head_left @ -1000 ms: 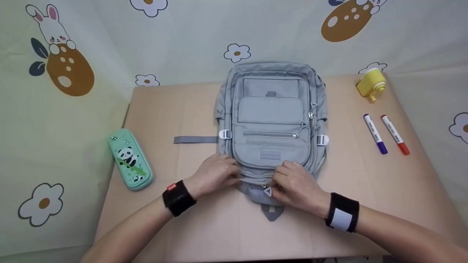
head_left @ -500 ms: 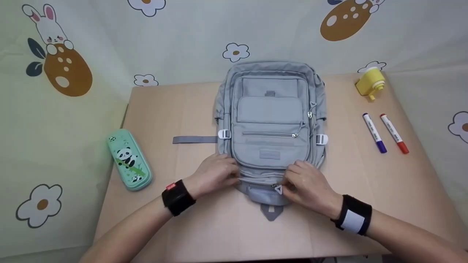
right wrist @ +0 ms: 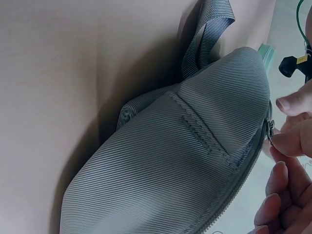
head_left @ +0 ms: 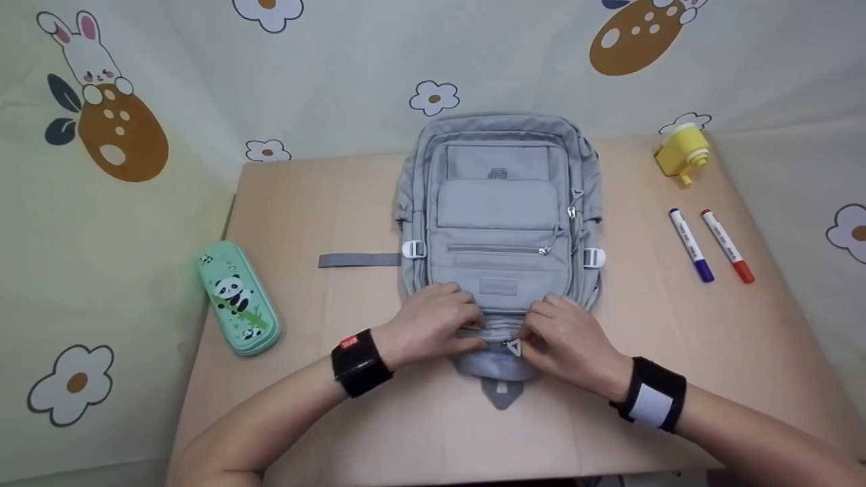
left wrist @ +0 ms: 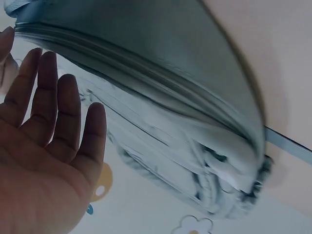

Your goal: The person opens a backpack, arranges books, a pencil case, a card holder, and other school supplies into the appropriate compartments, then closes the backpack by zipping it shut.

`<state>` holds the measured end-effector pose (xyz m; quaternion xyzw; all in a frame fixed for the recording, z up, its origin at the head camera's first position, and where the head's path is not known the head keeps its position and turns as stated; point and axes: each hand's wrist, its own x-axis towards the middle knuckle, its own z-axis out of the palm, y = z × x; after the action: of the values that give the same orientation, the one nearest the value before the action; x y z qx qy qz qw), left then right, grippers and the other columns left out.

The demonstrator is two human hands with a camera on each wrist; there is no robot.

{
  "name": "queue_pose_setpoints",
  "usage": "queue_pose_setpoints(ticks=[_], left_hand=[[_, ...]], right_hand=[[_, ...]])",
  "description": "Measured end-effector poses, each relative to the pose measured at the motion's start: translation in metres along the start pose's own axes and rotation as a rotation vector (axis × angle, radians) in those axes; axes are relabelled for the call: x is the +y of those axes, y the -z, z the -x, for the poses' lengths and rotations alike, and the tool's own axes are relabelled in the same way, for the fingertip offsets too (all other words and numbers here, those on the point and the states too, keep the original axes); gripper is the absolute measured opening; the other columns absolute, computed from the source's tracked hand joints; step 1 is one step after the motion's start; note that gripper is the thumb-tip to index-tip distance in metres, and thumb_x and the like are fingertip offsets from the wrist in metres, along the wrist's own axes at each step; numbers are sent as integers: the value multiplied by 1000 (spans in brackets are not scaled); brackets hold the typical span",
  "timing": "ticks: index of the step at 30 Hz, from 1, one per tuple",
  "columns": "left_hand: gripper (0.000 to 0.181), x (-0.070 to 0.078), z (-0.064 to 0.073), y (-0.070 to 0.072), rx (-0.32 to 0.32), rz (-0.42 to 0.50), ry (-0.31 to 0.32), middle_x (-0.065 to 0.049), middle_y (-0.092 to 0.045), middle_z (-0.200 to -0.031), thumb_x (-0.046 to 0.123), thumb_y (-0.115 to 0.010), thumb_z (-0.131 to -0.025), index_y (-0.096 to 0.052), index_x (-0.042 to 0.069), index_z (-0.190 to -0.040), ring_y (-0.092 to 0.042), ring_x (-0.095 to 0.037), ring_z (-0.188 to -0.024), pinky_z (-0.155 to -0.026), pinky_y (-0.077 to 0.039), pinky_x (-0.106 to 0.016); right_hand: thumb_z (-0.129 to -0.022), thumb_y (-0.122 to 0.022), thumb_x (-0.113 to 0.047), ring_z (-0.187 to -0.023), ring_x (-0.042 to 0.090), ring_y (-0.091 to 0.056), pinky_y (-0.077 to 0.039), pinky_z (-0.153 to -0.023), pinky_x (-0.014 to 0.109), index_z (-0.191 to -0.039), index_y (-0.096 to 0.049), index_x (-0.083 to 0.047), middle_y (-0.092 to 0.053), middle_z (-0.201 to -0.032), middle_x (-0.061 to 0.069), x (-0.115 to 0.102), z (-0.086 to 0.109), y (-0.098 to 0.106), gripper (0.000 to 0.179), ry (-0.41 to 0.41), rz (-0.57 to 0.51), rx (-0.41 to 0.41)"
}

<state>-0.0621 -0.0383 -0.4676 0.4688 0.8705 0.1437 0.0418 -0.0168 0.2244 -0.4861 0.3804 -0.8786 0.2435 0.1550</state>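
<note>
In the head view, the left hand (head_left: pixel 433 323) and right hand (head_left: pixel 572 341) hide parts of the lower front of the grey backpack (head_left: pixel 499 204), whatever is on its label (head_left: pixel 498 287), the blue marker (head_left: pixel 691 245) and the red marker (head_left: pixel 728 246) is too small to read, and the top edge cuts off the brown print (head_left: pixel 632 42). The left wrist view crops the left hand at the left and bottom edges and shows the backpack's far end blurred. The right wrist view crops the right hand, whose fingers partly cover the zip pull (right wrist: pixel 271 129), and a black object (right wrist: pixel 289 67)
</note>
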Motion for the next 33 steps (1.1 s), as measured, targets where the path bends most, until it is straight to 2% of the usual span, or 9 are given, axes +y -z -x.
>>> queue_pose_setpoints(ticks=[5,10,17,23,33], left_hand=[[28,10,-13,-5,-27,2,3,9,-68,-93,47,-73,-92,-77,21,-103,-52,-12,-83,-73,-41,-27],[21,13,-17,-7,-51,-19,7,10,-67,-84,42,-76,-91,-76,21,-93,-52,-11,-76,-68,-41,-26],[18,15,-19,-6,-49,-38,-10,12,-67,-79,40,-75,-92,-75,23,-85,-53,-10,-74,-66,-42,-26],[18,15,-19,-6,-57,-32,-3,11,-66,-80,38,-75,-93,-73,22,-85,-52,-10,-74,-66,-41,-25],[17,16,-19,-6,-82,3,-8,11,-62,-79,35,-75,-92,-69,20,-86,-54,-10,-73,-64,-43,-25]], right_hand=[[-72,-78,-6,-75,14,-50,-42,-67,32,-83,-65,-17,-60,-80,-8,-1,0,-1,20,-3,-4,-1],[-70,-79,-4,-75,14,-49,-41,-66,31,-82,-64,-17,-60,-79,-8,-1,-1,-1,22,0,-4,2],[-73,-72,-7,-73,13,-48,-39,-66,30,-80,-63,-19,-57,-77,-10,0,0,-1,16,-4,-2,7],[-73,-73,-7,-73,13,-48,-39,-66,30,-80,-63,-18,-58,-78,-9,1,2,-1,17,-3,-6,17],[-74,-77,-8,-75,12,-49,-41,-66,31,-81,-63,-16,-58,-80,-9,6,12,8,17,-51,1,3]])
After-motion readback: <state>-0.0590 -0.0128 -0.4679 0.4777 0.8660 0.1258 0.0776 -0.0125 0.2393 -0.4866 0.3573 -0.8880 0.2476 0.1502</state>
